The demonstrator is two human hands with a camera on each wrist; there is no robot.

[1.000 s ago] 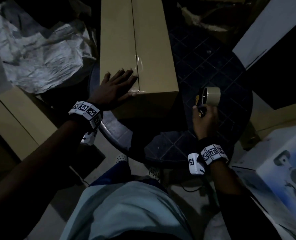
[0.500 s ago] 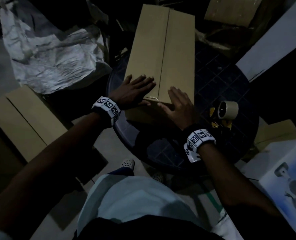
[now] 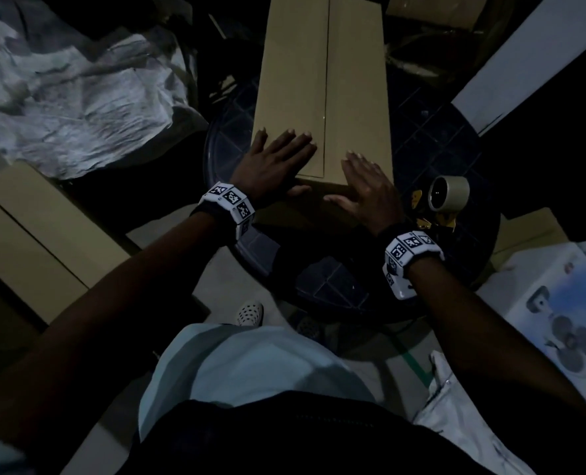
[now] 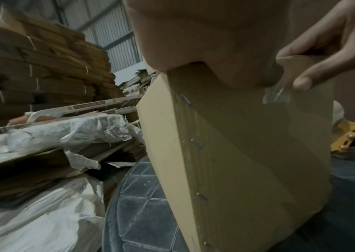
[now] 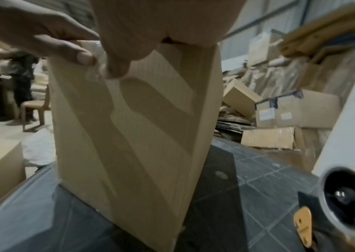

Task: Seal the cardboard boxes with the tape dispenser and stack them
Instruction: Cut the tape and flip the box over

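Hands first: your left hand lies flat on the near end of the long cardboard box, fingers straight, left of the centre seam. Your right hand rests on the right side of that end, fingers extended, thumb pressing the clear tape end down over the box's front face beside your left thumb. Neither hand grips anything. Box sits on the dark round table. Your tape dispenser stands on the table just right of your right hand, untouched.
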